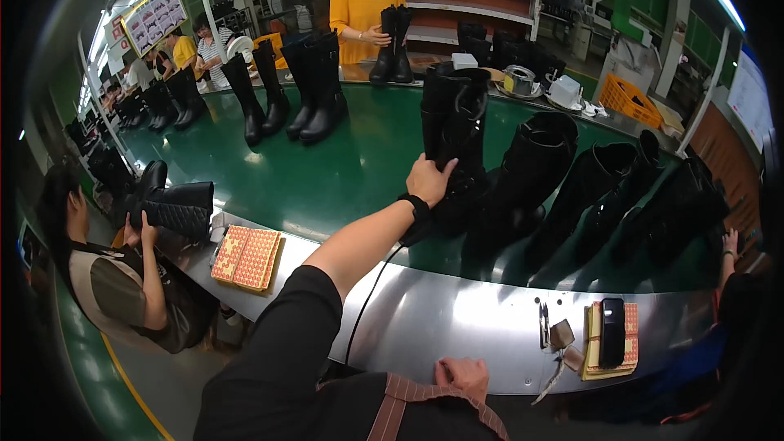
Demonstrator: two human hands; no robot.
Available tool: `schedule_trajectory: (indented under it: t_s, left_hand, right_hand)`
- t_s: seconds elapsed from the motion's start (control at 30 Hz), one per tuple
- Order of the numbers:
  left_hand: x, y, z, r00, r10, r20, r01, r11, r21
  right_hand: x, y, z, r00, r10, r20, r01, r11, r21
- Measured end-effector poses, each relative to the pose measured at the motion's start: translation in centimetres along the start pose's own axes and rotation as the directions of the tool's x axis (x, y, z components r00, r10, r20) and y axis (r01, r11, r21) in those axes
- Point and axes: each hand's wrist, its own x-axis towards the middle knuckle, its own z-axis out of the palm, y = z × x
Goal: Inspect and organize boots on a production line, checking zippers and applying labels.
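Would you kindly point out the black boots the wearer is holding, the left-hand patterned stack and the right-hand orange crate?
Black boots (439, 118): head view, on one shaft.
Patterned stack (261, 255): head view, on its top face.
Orange crate (630, 103): head view, on its wall.

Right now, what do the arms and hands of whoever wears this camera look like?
The left hand is bare and a black band circles its wrist. A plain black sleeve ends near the left elbow. The right hand also appears ungloved; its sleeve cannot be made out. A thin black cord runs below the band; whether they join is unclear.
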Motion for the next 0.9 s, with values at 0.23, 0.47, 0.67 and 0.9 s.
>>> schedule_trajectory:
  t_s: [0.23,0.47,0.67,0.9]
  left_hand:
    - [-3.0,-0.5,-10.2,0.994,0.078,-0.078,-0.062,0.979,0.193]
    - [-14.3,1.8,-20.0,0.931,0.352,-0.095,-0.328,0.923,0.203]
    - [-20.5,2.9,-22.6,0.938,0.332,-0.096,-0.327,0.943,0.067]
    - [-23.8,-1.2,-21.8,0.938,0.285,-0.197,-0.273,0.958,0.090]
  right_hand:
    - [-0.1,-0.6,0.0,1.000,-0.001,-0.031,0.002,1.000,0.029]
    - [0.0,-0.8,-1.3,0.974,0.192,0.123,-0.214,0.953,0.213]
    - [1.3,0.5,-2.1,0.963,0.216,0.159,-0.261,0.892,0.369]
    - [2.4,2.1,-5.6,0.970,0.218,-0.106,-0.221,0.975,-0.018]
